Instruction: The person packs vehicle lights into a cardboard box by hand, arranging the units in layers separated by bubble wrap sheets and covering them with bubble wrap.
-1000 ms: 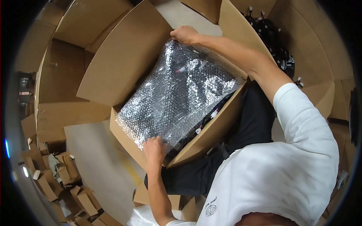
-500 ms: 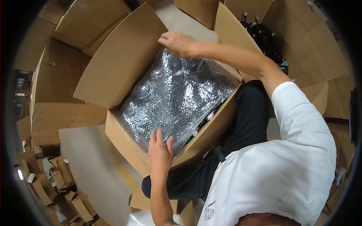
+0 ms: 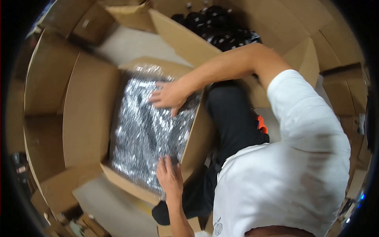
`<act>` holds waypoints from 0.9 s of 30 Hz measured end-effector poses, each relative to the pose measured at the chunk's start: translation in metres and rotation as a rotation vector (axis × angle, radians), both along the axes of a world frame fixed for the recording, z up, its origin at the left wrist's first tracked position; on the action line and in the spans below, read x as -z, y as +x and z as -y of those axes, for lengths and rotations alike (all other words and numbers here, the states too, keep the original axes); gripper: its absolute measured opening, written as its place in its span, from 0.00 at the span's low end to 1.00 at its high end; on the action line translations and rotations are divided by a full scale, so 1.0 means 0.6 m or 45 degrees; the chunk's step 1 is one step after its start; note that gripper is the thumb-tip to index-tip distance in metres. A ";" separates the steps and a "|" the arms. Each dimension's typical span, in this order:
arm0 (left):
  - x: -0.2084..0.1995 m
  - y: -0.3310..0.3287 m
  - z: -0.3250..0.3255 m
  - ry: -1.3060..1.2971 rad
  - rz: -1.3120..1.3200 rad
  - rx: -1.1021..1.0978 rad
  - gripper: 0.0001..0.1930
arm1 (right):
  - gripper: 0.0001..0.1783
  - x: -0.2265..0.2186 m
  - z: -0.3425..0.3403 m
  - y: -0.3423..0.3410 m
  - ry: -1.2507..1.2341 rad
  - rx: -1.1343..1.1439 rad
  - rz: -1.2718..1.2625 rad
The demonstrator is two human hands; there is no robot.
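A shiny, see-through bubble wrap sheet (image 3: 138,130) lies over the contents of an open cardboard box (image 3: 130,185). Dark shapes show beneath the sheet, but I cannot tell what they are. My right hand (image 3: 169,95) rests on the far part of the wrap, palm down with its fingers spread. Close to the box's near wall, my left hand (image 3: 169,177) lies on the wrap with its fingers stretched out. Some wrap bunches up against the far wall. Motion blurs the picture.
A tall flap (image 3: 89,110) stands up along the box's left side. Beyond my right arm, another large carton (image 3: 185,37) holds many black items (image 3: 221,29). My black-trousered knee (image 3: 229,102) presses near the box's right side. An orange object (image 3: 261,125) lies by my leg.
My right hand has come from the box's far edge down onto the bubble wrap. The far part of the wrap now sits inside the box. My view has turned, shifting the box leftward.
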State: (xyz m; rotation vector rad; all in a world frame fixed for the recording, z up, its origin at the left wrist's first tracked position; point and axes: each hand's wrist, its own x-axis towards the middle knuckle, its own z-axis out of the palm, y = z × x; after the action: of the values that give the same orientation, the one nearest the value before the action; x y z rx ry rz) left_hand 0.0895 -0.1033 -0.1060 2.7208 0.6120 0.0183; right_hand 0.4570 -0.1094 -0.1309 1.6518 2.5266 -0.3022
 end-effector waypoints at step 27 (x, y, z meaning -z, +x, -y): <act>0.053 0.241 0.074 -0.033 -0.031 0.096 0.18 | 0.27 0.252 0.279 0.458 0.560 0.714 0.026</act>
State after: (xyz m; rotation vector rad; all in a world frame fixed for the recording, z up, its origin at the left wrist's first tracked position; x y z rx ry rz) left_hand 0.2340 -0.1477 -0.1380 2.7208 0.5128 -0.0415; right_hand 0.7316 -0.2767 -0.2822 2.4951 2.1644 0.2544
